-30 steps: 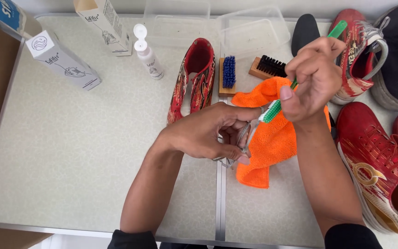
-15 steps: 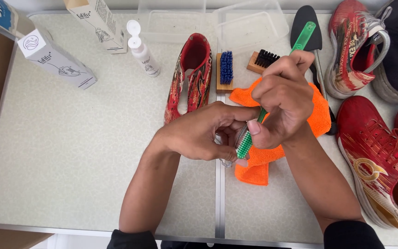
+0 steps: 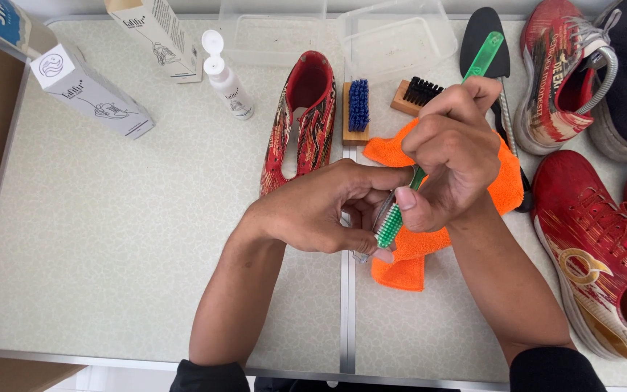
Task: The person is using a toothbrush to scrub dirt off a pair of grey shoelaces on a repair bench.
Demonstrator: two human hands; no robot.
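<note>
The right hand is clenched around a green toothbrush, thumb pressed against the neck, the translucent handle sticking up past the knuckles and the green bristles pointing down between both hands. The left hand pinches a small clear item right at those bristles; what it is, I can't make out. Under both hands lies an orange cloth on the pale table. Behind the hands sit a red shoe and a blue brush.
</note>
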